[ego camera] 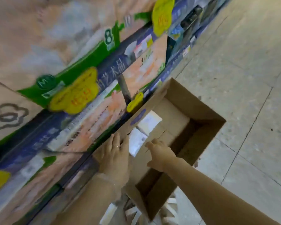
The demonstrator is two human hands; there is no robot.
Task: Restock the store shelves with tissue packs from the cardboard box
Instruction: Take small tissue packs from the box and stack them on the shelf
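An open cardboard box (206,109) stands on the floor beside the store shelves (75,127). Inside it lie pale tissue packs (150,121), one brown-wrapped and some white. My left hand (115,153) rests flat on the box's near-left flap, fingers spread. Reaching into the box, my right hand (160,151) has its fingers curled over the edge of a brown pack; the grip is blurred. The shelves carry peach and green tissue packages (143,69) with yellow price tags (76,93).
Grey tiled floor (242,62) runs along the right side of the box. A white striped thing (167,207) lies on the floor under the box's near corner. The shelving runs diagonally along the left.
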